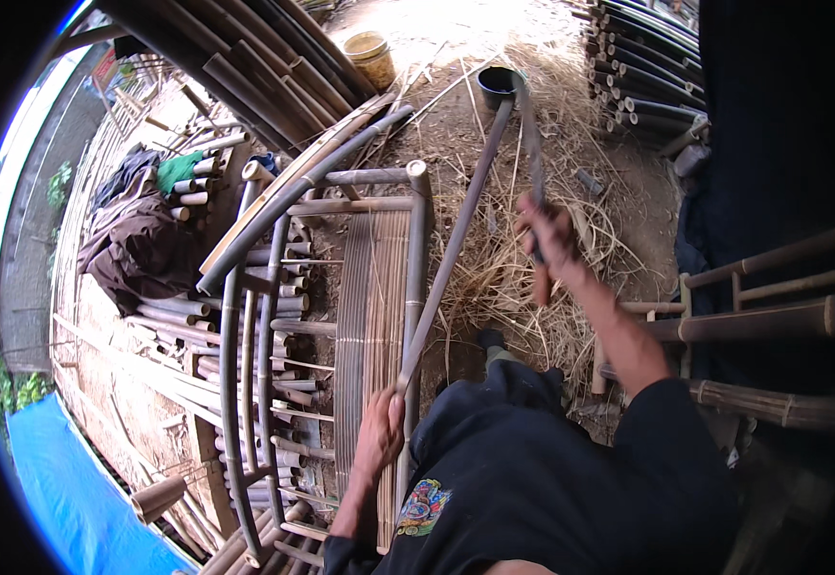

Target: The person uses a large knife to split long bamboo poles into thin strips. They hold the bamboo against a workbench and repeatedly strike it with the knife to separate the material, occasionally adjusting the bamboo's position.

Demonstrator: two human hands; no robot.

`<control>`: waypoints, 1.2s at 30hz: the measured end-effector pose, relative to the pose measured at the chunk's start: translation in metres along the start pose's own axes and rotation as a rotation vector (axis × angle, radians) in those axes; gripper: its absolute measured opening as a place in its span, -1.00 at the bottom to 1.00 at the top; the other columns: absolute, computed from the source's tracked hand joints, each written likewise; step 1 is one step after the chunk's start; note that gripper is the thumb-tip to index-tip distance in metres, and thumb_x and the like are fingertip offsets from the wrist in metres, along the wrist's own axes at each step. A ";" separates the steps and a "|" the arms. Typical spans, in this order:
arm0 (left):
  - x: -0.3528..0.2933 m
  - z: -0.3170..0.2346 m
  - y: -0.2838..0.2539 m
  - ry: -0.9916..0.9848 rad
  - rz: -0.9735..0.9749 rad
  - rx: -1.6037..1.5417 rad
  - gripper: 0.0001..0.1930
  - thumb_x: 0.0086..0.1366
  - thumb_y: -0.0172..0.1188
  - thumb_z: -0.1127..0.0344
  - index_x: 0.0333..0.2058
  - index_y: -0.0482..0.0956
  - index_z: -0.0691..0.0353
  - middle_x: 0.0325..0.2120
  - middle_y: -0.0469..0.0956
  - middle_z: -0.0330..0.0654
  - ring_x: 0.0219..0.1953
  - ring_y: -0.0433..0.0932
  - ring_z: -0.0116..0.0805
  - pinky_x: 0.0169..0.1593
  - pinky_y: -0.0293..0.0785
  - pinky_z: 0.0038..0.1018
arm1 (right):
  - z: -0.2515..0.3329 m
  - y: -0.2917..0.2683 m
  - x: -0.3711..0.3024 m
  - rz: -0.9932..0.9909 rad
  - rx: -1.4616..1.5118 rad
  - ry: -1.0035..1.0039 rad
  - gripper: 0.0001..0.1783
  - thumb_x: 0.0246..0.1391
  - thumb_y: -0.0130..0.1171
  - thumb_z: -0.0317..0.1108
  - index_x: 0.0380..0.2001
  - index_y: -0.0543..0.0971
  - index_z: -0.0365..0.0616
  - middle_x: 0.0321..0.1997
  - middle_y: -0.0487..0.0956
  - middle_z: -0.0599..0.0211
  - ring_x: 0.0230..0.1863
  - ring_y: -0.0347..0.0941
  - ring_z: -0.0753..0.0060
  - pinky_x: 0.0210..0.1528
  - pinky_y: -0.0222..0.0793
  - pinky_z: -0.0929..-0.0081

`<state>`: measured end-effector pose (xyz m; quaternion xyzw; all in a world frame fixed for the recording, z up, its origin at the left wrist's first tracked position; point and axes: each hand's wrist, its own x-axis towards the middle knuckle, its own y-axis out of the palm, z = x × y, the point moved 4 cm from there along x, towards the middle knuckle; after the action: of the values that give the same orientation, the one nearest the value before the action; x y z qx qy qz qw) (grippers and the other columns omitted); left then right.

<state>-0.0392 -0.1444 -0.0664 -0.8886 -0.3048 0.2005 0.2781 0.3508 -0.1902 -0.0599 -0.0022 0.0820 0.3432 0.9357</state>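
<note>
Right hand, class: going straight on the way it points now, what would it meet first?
Probably the long strip held by the left hand; depth is unclear, so the right hand might miss it.

Matt bamboo strip — smooth, dull metal blade, rough fibrous shavings, matt cloth, smooth plastic sheet

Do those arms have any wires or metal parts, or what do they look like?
No wires or metal parts show; these are a person's arms. The left hand and right hand wear no gloves. The forearms are bare, below the dark sleeves of a shirt with a multicoloured emblem.
</note>
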 end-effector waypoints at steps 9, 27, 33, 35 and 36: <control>0.109 -0.031 0.000 -0.071 0.254 -0.500 -0.43 0.36 0.05 -0.03 0.14 0.39 0.33 -0.36 0.56 -0.21 -0.32 0.54 -0.50 -0.22 0.45 -0.52 | -0.017 0.102 -0.041 -0.062 0.087 -0.029 -0.57 0.04 0.27 0.04 -0.59 0.51 -0.10 -0.71 0.45 0.50 -0.73 0.35 0.65 -0.69 0.26 0.63; -0.057 0.081 -0.022 -0.498 0.701 -0.890 -0.64 0.29 0.20 0.16 -0.11 0.57 0.37 -0.49 0.58 -0.23 -0.40 0.61 -0.44 -0.25 0.51 -0.51 | 0.151 -0.009 0.178 -0.193 -0.209 -0.345 -0.49 0.00 0.31 0.04 -0.42 0.60 -0.31 -0.67 0.54 0.30 -0.69 0.44 0.56 -0.67 0.33 0.62; -0.009 0.036 -0.012 -0.405 0.232 -0.913 -0.64 0.32 0.17 0.11 -0.05 0.59 0.25 -0.54 0.40 -0.47 -0.59 0.22 -0.73 -0.55 0.08 -0.71 | 0.125 0.006 0.116 -0.117 -0.813 -0.465 -0.31 0.09 -0.08 0.41 -0.45 0.44 -0.10 -0.69 0.32 0.56 -0.74 0.21 0.61 -0.74 0.10 0.56; 0.024 0.014 -0.006 -0.324 0.073 -0.998 -0.65 0.36 0.11 0.11 -0.10 0.60 0.27 -0.56 0.40 -0.45 -0.58 0.23 -0.72 -0.55 0.09 -0.69 | 0.108 0.055 0.033 0.062 -0.898 -0.482 -0.32 0.10 -0.13 0.41 -0.37 0.47 -0.05 -0.68 0.29 0.61 -0.71 0.21 0.65 -0.72 0.10 0.59; 0.045 0.004 -0.005 -0.278 0.046 -0.882 -0.64 0.37 0.10 0.11 -0.07 0.58 0.29 -0.57 0.38 -0.45 -0.60 0.21 -0.72 -0.56 0.09 -0.69 | 0.079 0.054 0.023 0.114 -0.900 -0.579 -0.37 0.16 -0.15 0.35 -0.35 0.46 -0.05 -0.67 0.30 0.60 -0.72 0.20 0.65 -0.75 0.11 0.58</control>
<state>-0.0106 -0.1098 -0.0750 -0.8932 -0.3756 0.1749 -0.1745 0.3450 -0.1295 0.0178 -0.3037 -0.3344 0.3812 0.8066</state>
